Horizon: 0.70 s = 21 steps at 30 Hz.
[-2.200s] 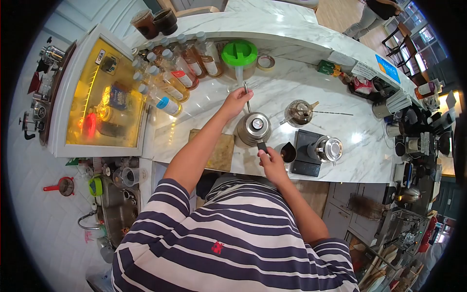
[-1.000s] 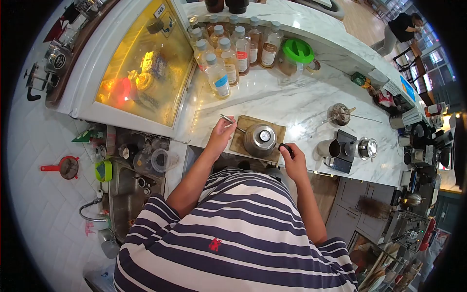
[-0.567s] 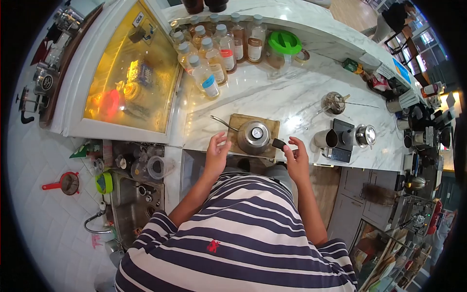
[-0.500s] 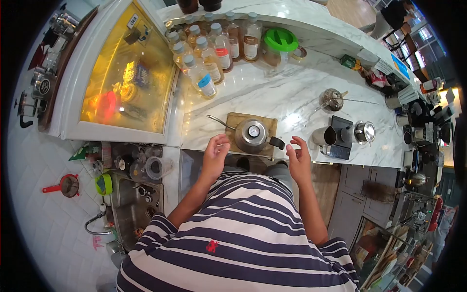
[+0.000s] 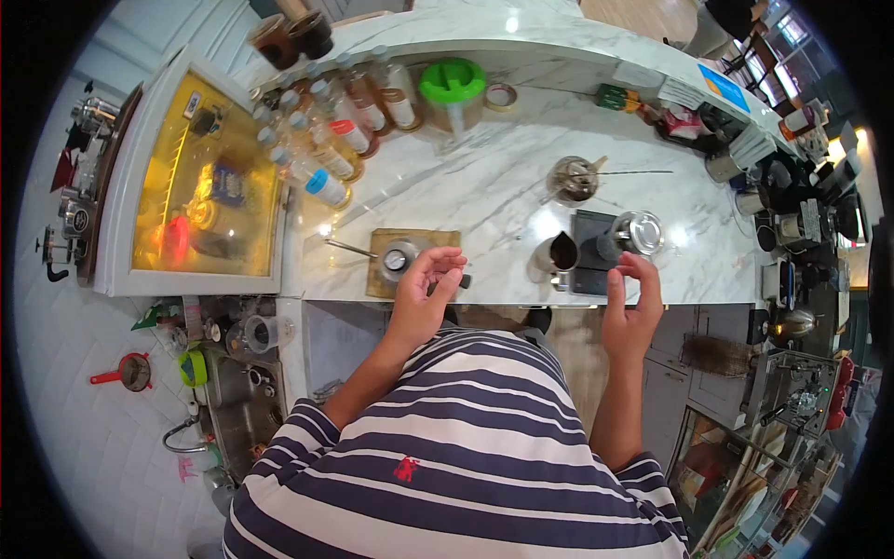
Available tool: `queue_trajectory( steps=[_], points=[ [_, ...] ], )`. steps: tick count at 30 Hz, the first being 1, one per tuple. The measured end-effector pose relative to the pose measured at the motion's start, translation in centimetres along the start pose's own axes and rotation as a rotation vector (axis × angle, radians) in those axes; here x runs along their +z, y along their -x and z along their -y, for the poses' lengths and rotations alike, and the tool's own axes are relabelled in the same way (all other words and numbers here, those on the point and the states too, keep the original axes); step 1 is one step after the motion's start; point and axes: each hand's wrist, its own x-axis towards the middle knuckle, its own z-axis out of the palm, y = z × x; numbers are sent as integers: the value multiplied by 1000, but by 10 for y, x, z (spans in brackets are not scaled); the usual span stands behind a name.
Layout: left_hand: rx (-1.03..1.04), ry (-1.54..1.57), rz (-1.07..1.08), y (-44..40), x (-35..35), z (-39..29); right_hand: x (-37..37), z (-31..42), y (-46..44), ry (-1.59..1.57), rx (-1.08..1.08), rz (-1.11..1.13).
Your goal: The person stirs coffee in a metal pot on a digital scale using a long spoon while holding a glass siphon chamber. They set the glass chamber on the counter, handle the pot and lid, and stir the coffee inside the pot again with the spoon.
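Observation:
The steel gooseneck kettle (image 5: 397,253) stands on a brown board (image 5: 380,279) near the counter's front edge, its spout pointing left. My left hand (image 5: 427,293) is open with curved fingers and overlaps the kettle's right side in view; it holds nothing. My right hand (image 5: 634,303) is open and empty, just in front of a black scale (image 5: 592,244). On the scale's right side is a steel-topped dripper (image 5: 638,233). A metal pitcher (image 5: 557,253) with dark contents stands left of the scale. Behind them is a glass pot (image 5: 575,179) with a long thin spoon across it.
Several bottles (image 5: 340,140) and a green-lidded container (image 5: 453,93) line the back left, beside a roll of tape (image 5: 501,97). A yellow-lit glass-door cabinet (image 5: 209,191) stands left, above a sink (image 5: 233,396). Cups and machines crowd the right. A person (image 5: 712,28) is at the upper right.
The kettle was carried left and set on the board; both hands let go of it. Since then my right hand has moved right to the scale, and the view has shifted right.

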Motion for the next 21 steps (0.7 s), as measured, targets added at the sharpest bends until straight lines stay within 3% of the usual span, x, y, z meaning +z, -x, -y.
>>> queue_trajectory(
  steps=[5, 10, 18, 21],
  points=[
    [-32, -99, 87, -18, 75, -5, -59, -44, -41, 91, 8, -12],
    [18, -204, 137, -38, 141, -1, -87, -82, -79, 110, -127, 176],
    [-53, -177, -108, -72, 224, 43, -81, -117, -111, 289, -281, 540],
    [-103, -274, -81, -75, 232, 44, -77, -122, -113, 332, -291, 618]
  ],
)
